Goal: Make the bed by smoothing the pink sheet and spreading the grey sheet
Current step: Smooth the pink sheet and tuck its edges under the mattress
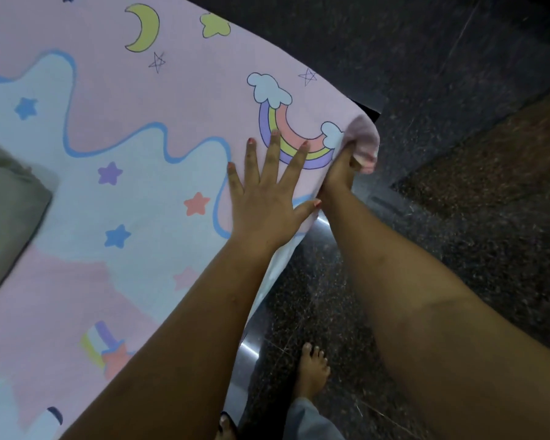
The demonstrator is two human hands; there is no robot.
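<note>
- Left hand (262,198) lying flat, fingers spread wide, on the pink sheet (115,100) covering the bed
- Right hand (342,173) gripping the sheet's corner (364,141) at the bed edge
- Grey sheet (7,214) lying at far left

Bed (367,108) under pink sheet (134,100), grey sheet (7,211) on top.

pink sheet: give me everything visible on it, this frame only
The pink sheet is thin cloth printed with a moon, clouds, stars, a rainbow and wavy pale blue patches. It lies mostly flat over the bed, reaching its edge. The left hand presses flat on it, fingers spread, beside the rainbow. The right hand grips its bunched corner at the bed's corner. A grey sheet sits on it at left.
</note>
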